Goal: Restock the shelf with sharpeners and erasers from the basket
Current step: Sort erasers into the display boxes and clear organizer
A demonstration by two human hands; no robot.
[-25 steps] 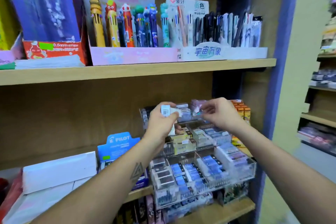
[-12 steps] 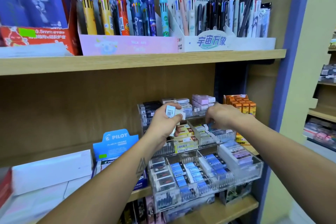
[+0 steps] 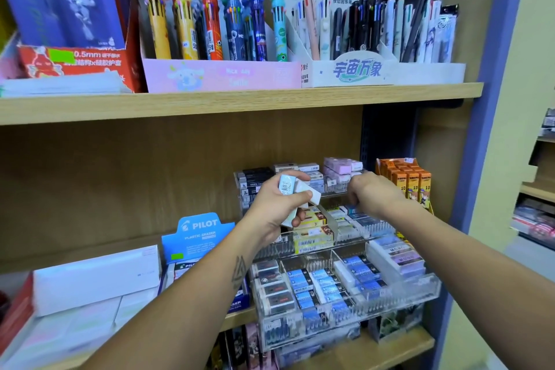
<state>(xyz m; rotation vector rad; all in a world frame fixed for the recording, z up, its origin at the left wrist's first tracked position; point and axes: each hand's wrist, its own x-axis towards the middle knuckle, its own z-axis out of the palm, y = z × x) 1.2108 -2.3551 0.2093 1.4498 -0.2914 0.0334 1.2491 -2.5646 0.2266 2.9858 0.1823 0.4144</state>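
The left hand (image 3: 277, 204) gripped a small stack of boxy white erasers (image 3: 295, 189) before the clear acrylic tiered rack (image 3: 402, 294). The right hand (image 3: 368, 192) reached, fingers curled downward, into the rack's middle tier among glossy wrapped erasers; whether it pinched one could not be told.

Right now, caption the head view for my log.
Left hand grips spare erasers while right hand reaches into the acrylic eraser rack.

Wooden upper shelf (image 3: 240, 105) bearing red box (image 3: 75, 66), pink pen display (image 3: 222, 76), white pen display (image 3: 357, 70), lower shelf (image 3: 240, 320) bearing white boxes (image 3: 96, 279), Pilot box (image 3: 198, 237), acrylic eraser rack (image 3: 399, 297), orange boxes (image 3: 411, 180)
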